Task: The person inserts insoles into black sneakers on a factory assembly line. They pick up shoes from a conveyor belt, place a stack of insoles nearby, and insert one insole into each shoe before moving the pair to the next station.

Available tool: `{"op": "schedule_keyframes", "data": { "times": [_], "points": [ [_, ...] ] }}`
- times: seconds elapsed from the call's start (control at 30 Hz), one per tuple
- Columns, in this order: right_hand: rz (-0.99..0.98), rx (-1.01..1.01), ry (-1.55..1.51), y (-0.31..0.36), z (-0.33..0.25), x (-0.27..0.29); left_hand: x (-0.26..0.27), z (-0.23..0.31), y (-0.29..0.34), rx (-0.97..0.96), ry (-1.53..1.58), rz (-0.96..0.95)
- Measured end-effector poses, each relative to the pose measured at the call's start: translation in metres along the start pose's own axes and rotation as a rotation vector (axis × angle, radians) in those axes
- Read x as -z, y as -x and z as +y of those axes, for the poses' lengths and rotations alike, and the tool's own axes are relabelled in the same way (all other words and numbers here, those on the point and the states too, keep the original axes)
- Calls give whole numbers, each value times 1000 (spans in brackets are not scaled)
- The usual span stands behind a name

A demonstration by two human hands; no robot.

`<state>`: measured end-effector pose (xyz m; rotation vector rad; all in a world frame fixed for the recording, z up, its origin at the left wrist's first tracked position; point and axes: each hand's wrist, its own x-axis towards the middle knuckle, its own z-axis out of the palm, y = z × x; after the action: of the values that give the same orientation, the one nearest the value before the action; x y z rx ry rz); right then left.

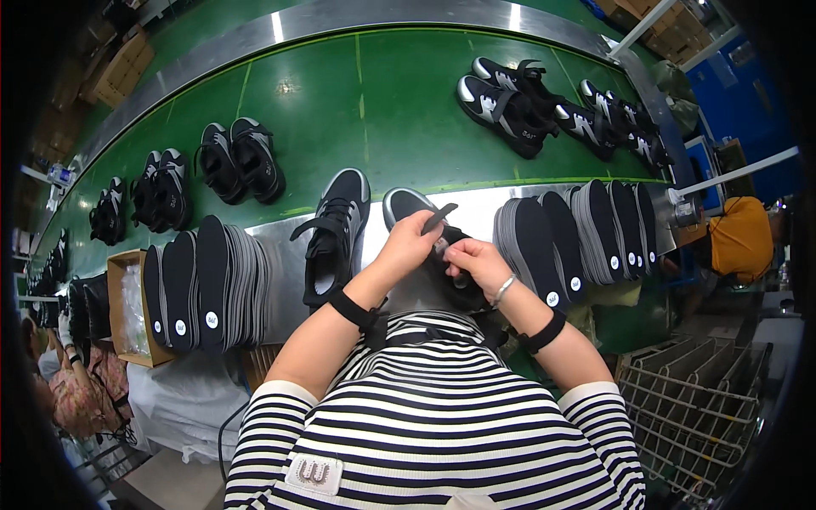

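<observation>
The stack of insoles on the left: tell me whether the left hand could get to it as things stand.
Probably yes. The left hand is busy at the shoe in front, but the insole stack stands beside it on the same ledge, with only the other shoe between, low enough to pass over.

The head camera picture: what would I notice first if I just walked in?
Probably the two hands in the middle: the left hand and right hand are both on a black shoe at the near edge of the green belt. Next, the pairs of black shoes spaced along that belt, and the stacks of dark insoles standing on edge on either side.
</observation>
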<state>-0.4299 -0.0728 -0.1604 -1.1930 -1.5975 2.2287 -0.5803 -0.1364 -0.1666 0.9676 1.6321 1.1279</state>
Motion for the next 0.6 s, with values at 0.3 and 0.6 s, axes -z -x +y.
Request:
{"op": "schedule_keyframes", "data": {
  "times": [0.3, 0.6],
  "points": [
    [177, 280, 239, 50, -29, 6, 3, 54, 41, -542, -336, 387],
    [171, 425, 502, 53, -23, -2, 94, 47, 94, -83, 25, 124]
  ]
}}
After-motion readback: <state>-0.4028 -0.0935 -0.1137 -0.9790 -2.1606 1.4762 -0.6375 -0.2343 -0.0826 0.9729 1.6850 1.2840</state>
